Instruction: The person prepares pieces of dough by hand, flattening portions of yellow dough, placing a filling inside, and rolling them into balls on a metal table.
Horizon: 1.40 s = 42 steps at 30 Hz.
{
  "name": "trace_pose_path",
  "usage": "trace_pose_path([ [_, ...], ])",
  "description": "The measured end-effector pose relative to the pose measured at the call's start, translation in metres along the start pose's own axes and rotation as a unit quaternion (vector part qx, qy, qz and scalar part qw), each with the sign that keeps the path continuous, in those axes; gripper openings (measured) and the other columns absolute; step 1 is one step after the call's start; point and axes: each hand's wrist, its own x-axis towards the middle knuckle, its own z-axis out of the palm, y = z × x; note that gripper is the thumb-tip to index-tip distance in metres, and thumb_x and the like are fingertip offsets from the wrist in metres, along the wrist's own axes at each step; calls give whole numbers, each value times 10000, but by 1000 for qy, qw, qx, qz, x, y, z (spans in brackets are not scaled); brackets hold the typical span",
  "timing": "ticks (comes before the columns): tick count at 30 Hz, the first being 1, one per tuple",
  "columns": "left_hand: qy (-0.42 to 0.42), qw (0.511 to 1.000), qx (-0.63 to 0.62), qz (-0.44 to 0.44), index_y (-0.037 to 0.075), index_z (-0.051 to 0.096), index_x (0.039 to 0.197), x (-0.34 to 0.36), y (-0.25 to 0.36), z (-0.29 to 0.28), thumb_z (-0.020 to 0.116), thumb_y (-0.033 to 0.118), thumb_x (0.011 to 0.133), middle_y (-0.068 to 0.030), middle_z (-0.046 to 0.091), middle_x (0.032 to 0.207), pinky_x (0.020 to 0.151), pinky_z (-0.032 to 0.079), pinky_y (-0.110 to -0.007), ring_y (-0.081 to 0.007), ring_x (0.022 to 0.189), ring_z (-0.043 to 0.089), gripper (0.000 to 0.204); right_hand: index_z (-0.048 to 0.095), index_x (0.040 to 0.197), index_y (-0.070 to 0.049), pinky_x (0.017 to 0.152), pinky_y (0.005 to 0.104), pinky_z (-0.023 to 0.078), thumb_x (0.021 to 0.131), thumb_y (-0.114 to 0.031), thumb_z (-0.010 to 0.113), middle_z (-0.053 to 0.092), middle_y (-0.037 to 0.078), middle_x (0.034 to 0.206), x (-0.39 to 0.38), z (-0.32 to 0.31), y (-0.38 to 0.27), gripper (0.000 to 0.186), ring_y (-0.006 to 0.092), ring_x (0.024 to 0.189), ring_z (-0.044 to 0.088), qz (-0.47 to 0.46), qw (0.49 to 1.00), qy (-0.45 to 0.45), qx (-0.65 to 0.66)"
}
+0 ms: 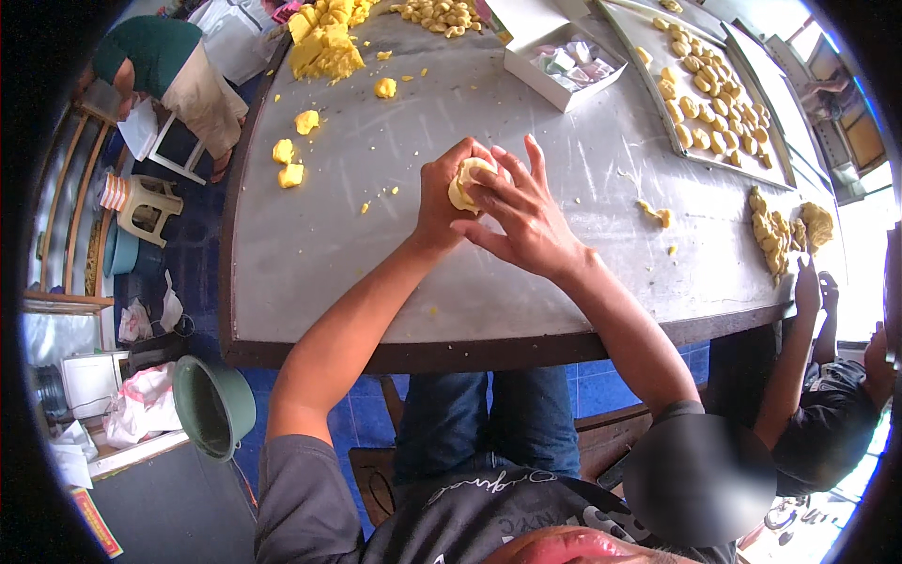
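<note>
Above the middle of the grey metal-topped table (404, 291), my left hand (437, 197) is curled around a rounded piece of pale yellow dough (461, 188). My right hand (528, 221) lies over it with fingers spread and thumb stretched out, some fingertips touching the dough. The side of the dough inside my left palm is hidden. Left of my hands lie small bright yellow lumps (306, 122), with another yellow lump (384, 87) farther back. A thin scrap of dough (662, 218) lies to the right.
A large yellow mass (324, 52) sits at the far left, near a pile of small dough pieces (437, 14). A white box (567, 96) holds wrapped items. Rounded dough pieces (719, 122) fill a tray at right. Another person's hand (806, 287) is beside a dough mass (772, 235).
</note>
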Motion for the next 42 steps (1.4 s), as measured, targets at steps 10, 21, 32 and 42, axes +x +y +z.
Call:
trace_pose_path([
  [10, 17, 999, 32, 13, 42, 539, 811, 1, 11, 6, 714, 85, 731, -54, 626, 664, 564, 464, -266, -118, 618, 609, 197, 667, 960, -57, 1100, 590, 197, 815, -107, 663, 583, 98, 1129, -10, 4, 10, 153, 330, 1238, 440, 54, 997, 21, 54],
  [21, 39, 996, 79, 26, 29, 541, 750, 3, 12, 11, 748, 109, 770, -84, 626, 633, 545, 475, -288, -144, 586, 624, 223, 375, 1290, 56, 1080, 416, 282, 825, -390, 711, 351, 250, 1343, -5, 8, 22, 727, 365, 1308, 339, 318, 879, 100, 340],
  [32, 25, 998, 52, 2, 26, 535, 754, 0, 13, 9, 743, 106, 769, -91, 646, 668, 551, 489, -301, -159, 609, 646, 224, 326, 1326, 75, 1077, 444, 289, 797, -482, 711, 302, 270, 1370, -5, 4, 16, 860, 395, 1323, 298, 309, 880, 71, 354],
  [42, 19, 998, 55, 0, 25, 530, 749, 1, 12, 11, 742, 84, 761, -76, 627, 662, 552, 473, -290, -123, 588, 593, 221, 363, 1298, 69, 1029, 427, 334, 808, -466, 703, 387, 234, 1290, -4, 2, 21, 802, 359, 1241, 396, 301, 902, 34, 306],
])
